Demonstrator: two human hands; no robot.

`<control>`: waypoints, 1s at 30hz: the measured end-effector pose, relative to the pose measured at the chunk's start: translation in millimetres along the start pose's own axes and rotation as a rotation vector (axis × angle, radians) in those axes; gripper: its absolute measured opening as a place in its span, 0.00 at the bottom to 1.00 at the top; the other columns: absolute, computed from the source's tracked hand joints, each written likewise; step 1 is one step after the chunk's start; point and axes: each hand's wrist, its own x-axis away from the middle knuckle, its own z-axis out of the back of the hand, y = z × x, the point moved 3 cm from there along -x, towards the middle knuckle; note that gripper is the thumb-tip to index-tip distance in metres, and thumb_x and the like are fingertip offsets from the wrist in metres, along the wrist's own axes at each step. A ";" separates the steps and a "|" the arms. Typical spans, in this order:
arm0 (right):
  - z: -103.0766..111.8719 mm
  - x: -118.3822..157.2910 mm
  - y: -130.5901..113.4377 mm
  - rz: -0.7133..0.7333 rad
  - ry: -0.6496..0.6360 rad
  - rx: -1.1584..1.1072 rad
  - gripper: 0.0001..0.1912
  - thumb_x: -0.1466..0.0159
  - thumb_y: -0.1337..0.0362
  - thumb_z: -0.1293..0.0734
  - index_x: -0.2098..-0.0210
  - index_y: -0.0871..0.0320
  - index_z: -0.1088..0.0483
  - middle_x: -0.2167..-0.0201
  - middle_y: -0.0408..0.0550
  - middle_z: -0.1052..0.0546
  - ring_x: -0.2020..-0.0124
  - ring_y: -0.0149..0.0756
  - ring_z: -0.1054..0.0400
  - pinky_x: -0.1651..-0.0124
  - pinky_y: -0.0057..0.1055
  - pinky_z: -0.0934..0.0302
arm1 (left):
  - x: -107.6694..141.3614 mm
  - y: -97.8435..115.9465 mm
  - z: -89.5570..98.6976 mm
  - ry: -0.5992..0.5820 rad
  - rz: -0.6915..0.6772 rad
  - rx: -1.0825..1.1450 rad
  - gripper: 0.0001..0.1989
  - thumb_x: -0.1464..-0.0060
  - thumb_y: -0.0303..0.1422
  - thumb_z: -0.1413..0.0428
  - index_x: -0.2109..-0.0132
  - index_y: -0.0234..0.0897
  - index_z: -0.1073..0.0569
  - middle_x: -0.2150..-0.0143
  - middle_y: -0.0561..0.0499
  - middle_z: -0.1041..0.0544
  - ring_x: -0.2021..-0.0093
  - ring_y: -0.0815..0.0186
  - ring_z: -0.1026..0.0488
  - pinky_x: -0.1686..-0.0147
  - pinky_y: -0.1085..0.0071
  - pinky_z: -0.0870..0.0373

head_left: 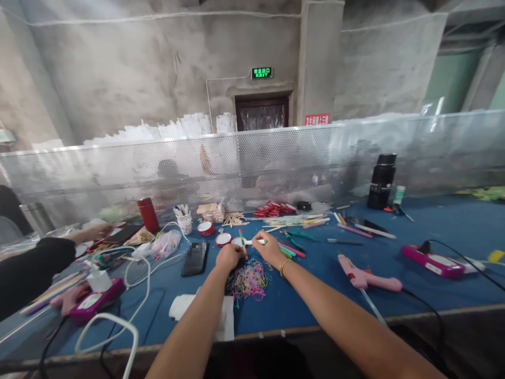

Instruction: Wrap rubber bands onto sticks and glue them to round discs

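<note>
My left hand (pixel 230 257) is closed around the lower part of a small wooden stick (pixel 242 238) whose upper part shows green and red. My right hand (pixel 270 249) holds a white marker (pixel 254 242) with a green end, its other end pointing left at the stick. Below both hands lies a tangled pile of colourful bands (pixel 249 280). Round red-rimmed tins (pixel 223 239) stand just behind my left hand. Green and red markers (pixel 292 251) lie to the right of my right hand.
A black phone (pixel 194 259) and white paper (pixel 225 316) lie left. Pink glue gun (pixel 369 277), purple power strip (pixel 433 261) and black flask (pixel 382 181) stand or lie right. Green-handled pliers (pixel 299 237) lie behind. Another person's black sleeve (pixel 37 271) reaches in left, near white cables (pixel 148 284).
</note>
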 end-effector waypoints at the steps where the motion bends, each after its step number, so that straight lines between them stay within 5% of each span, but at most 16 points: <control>1: 1.0 -0.9 1.2 0.004 -0.009 -0.007 0.07 0.44 0.61 0.40 0.76 0.56 0.34 0.76 0.42 0.27 0.71 0.34 0.34 0.65 0.28 0.43 | -0.5 -0.1 -0.9 -0.002 -0.012 0.001 0.10 0.54 0.39 0.43 0.66 0.41 0.21 0.70 0.51 0.23 0.69 0.67 0.28 0.72 0.76 0.41; 11: 3.0 -6.9 11.3 0.109 0.010 -0.004 0.07 0.44 0.63 0.39 0.77 0.57 0.35 0.77 0.41 0.28 0.71 0.32 0.36 0.65 0.27 0.45 | -7.7 -2.4 -3.3 -0.006 -0.018 -0.029 0.11 0.53 0.41 0.43 0.65 0.43 0.21 0.69 0.52 0.22 0.68 0.68 0.28 0.71 0.75 0.41; 30: 2.0 -4.8 7.9 0.074 -0.009 -0.028 0.04 0.45 0.64 0.38 0.73 0.56 0.33 0.74 0.42 0.26 0.70 0.33 0.34 0.65 0.27 0.43 | -10.1 -6.0 -5.9 0.014 -0.009 -0.007 0.12 0.55 0.42 0.42 0.66 0.41 0.21 0.69 0.53 0.22 0.69 0.68 0.28 0.70 0.76 0.39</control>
